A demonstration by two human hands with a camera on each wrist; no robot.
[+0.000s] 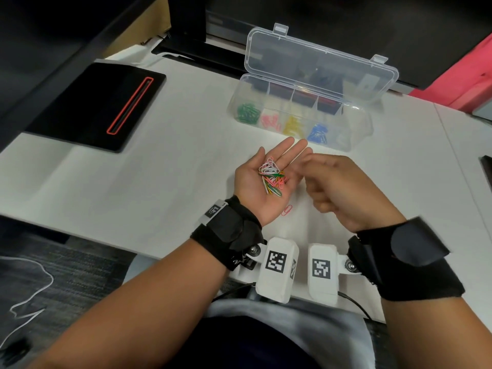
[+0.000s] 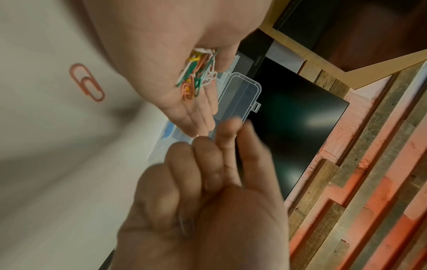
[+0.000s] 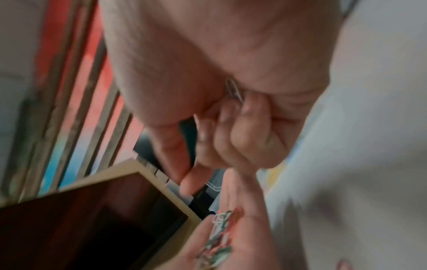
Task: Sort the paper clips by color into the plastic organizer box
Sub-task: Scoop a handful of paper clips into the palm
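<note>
My left hand (image 1: 279,155) lies palm up and open above the white table, with a pile of mixed paper clips (image 1: 271,178) in white, pink, green and yellow on it. In the left wrist view the same pile (image 2: 196,73) rests on the palm. My right hand (image 1: 319,177) hovers just right of the left fingers, its fingers curled. A pale clip (image 3: 233,90) is tucked in its palm, also visible in the left wrist view as a clip (image 2: 184,225). The clear organizer box (image 1: 354,129) stands behind with its lid open, holding green (image 1: 247,113), pink, yellow and blue clips in separate compartments.
One pink clip (image 1: 287,210) lies loose on the table below my left palm. A black pad with a red-outlined slot (image 1: 101,105) sits at the far left. A dark monitor and its stand rise behind the box. The table's front edge runs under my wrists.
</note>
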